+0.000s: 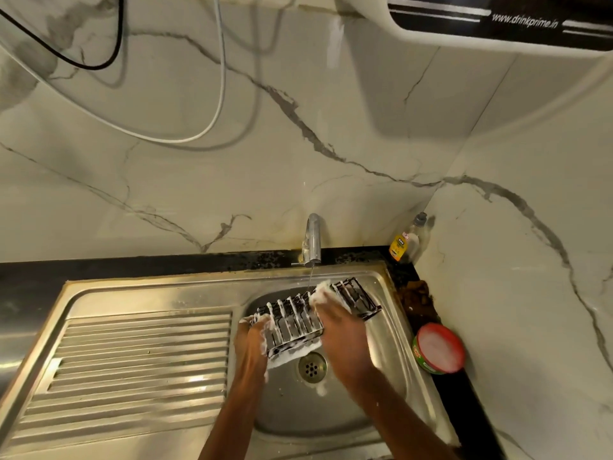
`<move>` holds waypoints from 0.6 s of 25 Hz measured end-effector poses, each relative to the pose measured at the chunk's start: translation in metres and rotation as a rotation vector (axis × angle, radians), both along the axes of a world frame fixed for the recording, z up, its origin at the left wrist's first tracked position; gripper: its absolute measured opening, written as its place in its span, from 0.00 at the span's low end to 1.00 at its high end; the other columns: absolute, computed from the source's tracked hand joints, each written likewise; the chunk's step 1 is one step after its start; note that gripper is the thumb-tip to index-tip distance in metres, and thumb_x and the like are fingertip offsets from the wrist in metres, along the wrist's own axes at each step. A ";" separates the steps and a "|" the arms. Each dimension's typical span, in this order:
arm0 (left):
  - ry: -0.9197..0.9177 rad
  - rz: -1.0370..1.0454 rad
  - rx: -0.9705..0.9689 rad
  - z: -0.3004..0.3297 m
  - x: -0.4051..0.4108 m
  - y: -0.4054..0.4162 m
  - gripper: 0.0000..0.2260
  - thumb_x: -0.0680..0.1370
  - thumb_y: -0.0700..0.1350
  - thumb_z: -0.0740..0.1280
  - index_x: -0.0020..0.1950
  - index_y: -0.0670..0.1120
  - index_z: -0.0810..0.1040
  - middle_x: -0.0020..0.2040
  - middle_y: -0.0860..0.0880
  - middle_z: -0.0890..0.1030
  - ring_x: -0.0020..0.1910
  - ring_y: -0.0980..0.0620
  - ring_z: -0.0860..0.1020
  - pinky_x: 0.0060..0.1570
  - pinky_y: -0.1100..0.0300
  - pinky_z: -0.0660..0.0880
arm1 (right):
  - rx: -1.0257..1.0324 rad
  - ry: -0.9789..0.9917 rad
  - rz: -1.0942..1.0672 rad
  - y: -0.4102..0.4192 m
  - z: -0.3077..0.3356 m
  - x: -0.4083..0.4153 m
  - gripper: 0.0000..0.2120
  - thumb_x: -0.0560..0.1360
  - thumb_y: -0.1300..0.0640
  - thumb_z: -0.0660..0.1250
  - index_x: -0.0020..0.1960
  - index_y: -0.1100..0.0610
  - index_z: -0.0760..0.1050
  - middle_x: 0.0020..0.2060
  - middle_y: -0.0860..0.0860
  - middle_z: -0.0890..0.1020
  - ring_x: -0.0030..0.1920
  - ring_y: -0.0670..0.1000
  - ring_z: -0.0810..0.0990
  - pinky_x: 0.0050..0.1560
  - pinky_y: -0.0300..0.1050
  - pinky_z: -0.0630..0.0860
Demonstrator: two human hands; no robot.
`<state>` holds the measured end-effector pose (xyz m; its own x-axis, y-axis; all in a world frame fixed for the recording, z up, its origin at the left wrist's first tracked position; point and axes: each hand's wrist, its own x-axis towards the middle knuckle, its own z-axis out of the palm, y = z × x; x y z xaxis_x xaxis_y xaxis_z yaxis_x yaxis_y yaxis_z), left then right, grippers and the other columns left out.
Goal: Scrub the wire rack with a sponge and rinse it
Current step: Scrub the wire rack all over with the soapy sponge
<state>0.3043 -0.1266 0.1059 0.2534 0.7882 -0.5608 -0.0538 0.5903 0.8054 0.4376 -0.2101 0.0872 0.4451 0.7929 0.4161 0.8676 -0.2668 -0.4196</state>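
**Soaped wire rack held over the sink bowl**

A stainless-steel sink [149, 293] with a ribbed drainboard holds the work. The black, foam-covered wire rack [313, 315] is tilted above the round drain [311, 367], beneath a thin stream from the chrome tap [313, 239]. The left hand [253, 338] grasps the rack's near-left end; the right hand [340, 327] presses a foamy white sponge [323, 290] on its top.
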 end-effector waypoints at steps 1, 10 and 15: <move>-0.031 0.009 -0.002 -0.002 0.000 0.001 0.06 0.83 0.45 0.62 0.59 0.46 0.74 0.68 0.40 0.74 0.72 0.36 0.70 0.72 0.33 0.65 | -0.001 -0.112 0.087 -0.006 -0.001 -0.007 0.18 0.72 0.70 0.64 0.60 0.62 0.81 0.60 0.56 0.83 0.57 0.52 0.83 0.53 0.47 0.83; -0.068 0.040 0.087 -0.013 -0.014 0.007 0.17 0.82 0.44 0.64 0.69 0.38 0.71 0.67 0.36 0.75 0.69 0.34 0.72 0.70 0.39 0.68 | 0.090 -0.214 -0.003 -0.006 0.001 0.025 0.23 0.64 0.76 0.70 0.55 0.61 0.83 0.55 0.56 0.85 0.50 0.51 0.86 0.42 0.42 0.84; -0.120 0.025 0.093 -0.068 -0.020 0.022 0.33 0.66 0.60 0.72 0.66 0.42 0.76 0.64 0.34 0.79 0.64 0.33 0.77 0.63 0.25 0.71 | 0.112 -0.122 -0.115 0.006 -0.001 0.031 0.21 0.68 0.77 0.68 0.58 0.62 0.81 0.56 0.57 0.85 0.49 0.53 0.86 0.39 0.48 0.85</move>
<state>0.2844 -0.1050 0.0378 0.2934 0.8422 -0.4524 -0.1666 0.5110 0.8433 0.4682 -0.2036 0.0865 0.4708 0.6855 0.5553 0.8804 -0.3242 -0.3463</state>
